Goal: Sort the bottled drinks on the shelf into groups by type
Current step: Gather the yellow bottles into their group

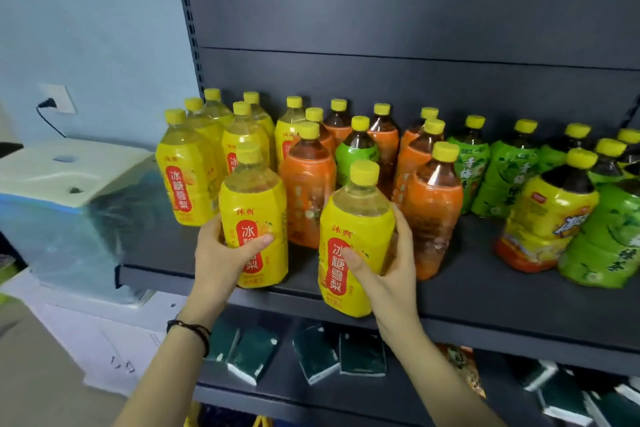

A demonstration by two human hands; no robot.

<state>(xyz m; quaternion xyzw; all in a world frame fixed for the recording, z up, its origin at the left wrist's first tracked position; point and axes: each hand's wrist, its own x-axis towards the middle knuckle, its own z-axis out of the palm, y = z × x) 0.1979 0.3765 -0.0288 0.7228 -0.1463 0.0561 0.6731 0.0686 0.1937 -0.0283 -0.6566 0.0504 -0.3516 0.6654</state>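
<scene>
The left hand (225,253) wraps round the lower half of a yellow-labelled pear drink bottle (254,215), thumb across the label and fingers round the back. The right hand (389,263) grips a second pear drink bottle (356,236) the same way, thumb on its red panel. Both bottles are upright at the front of the dark shelf (485,291). The right one's base shows over the front lip, so it seems lifted, though I cannot tell for sure.

Behind and to the left of the left hand stands the yellow cluster (207,149) of the same drink, likely where these two belong. Between and behind the hands crowd the orange-labelled tea bottles (308,184), with one stray green-labelled bottle (356,152) among them. Well to the right of the right hand stands the green group (505,177), with a yellow-and-orange iced tea bottle (550,218) leaning in it.

Such mid-body grips should steady tall bottles when carried past close neighbours. The sorting looks partway done.
</scene>
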